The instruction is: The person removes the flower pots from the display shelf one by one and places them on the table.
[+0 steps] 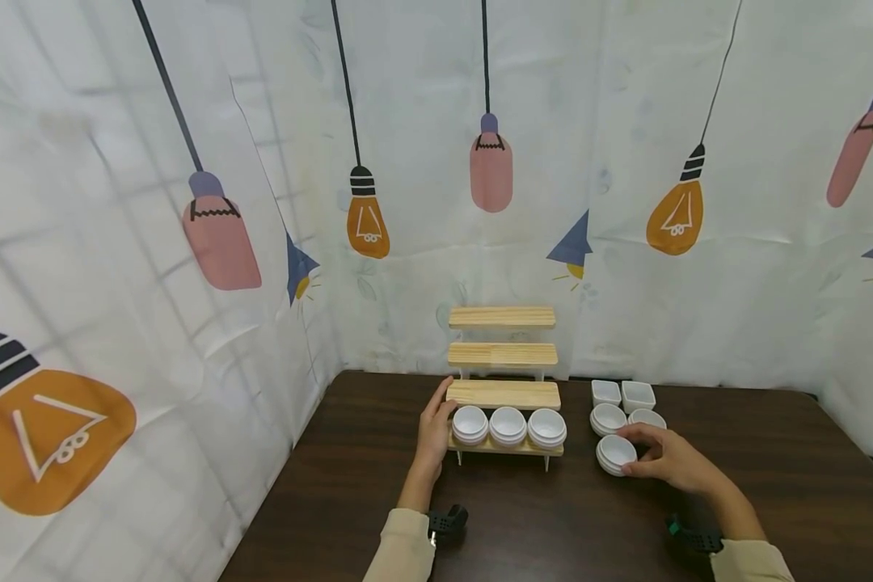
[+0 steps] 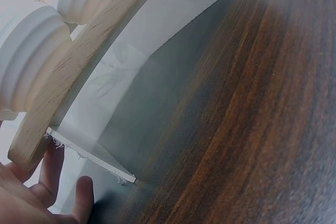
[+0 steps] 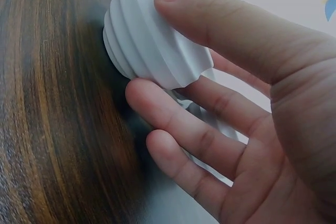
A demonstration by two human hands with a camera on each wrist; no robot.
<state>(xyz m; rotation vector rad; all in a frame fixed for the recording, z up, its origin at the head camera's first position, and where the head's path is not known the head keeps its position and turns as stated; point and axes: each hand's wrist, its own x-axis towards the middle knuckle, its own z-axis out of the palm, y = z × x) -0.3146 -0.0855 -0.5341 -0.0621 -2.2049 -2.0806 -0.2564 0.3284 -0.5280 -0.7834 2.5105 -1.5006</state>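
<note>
A stepped wooden display stand (image 1: pixel 505 394) has four pale boards on clear supports. Three white round ridged bowls (image 1: pixel 508 426) line its lowest board. My left hand (image 1: pixel 434 428) holds the stand by its left end; in the left wrist view, fingers (image 2: pixel 51 174) curl beside the board's end and its clear leg (image 2: pixel 92 156). On the right, my right hand (image 1: pixel 672 459) pinches another white round bowl (image 1: pixel 615 454) between thumb and fingers. That bowl (image 3: pixel 149 35) shows stacked ridges in the right wrist view, close over the dark tabletop.
Behind the pinched bowl are two more round bowls (image 1: pixel 609 419), one partly covered by my right hand. Two square white dishes (image 1: pixel 638 395) sit farther back. The dark wooden table (image 1: pixel 538 525) meets a white curtain (image 1: pixel 422 299) printed with lamps at the back and left.
</note>
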